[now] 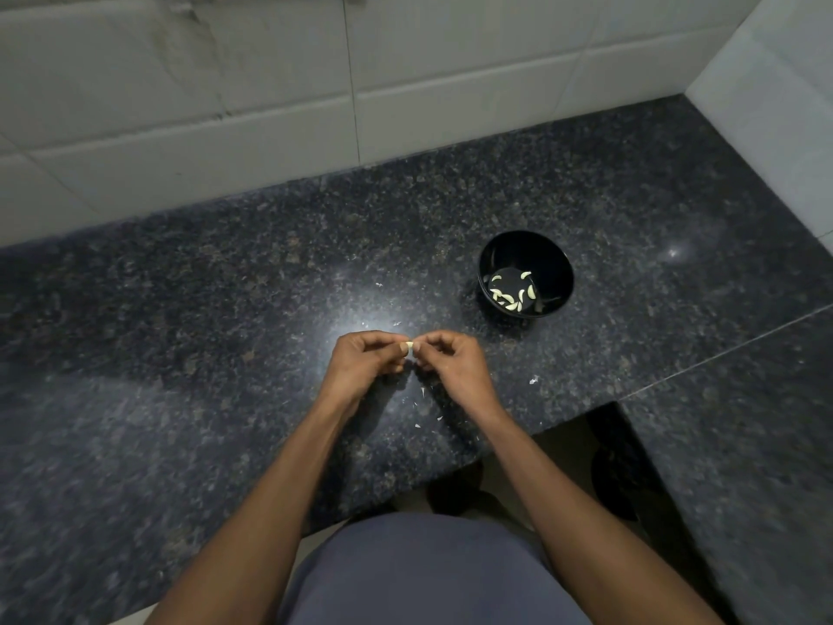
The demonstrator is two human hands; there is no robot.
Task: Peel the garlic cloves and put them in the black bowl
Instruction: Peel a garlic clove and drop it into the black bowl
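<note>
One garlic clove [409,346] is held above the dark speckled counter [225,318], between the two hands. The left hand [360,360] pinches it from one side with curled fingers, and the right hand [450,360] pinches it from the other side, so the grip of both hands is closed around this same clove. The fingertips of the two hands almost touch each other at the clove. Only a small pale part of the clove shows between them; how much skin remains on it I cannot tell.

Beyond the right hand and further to its right stands one black bowl [552,263], upright on the counter and well apart from the hands. Inside it lie peeled garlic cloves [511,295], pale yellow and curved, gathered on the bottom toward the near side. I count about eight of them, but some lie together, so the exact number is not sure.

Around and below the hands, small white bits of garlic skin [533,380] are scattered on the counter, around six or seven pieces, one larger to the right of the right hand.

Behind the counter is a wall of white tiles [270,106].
</note>
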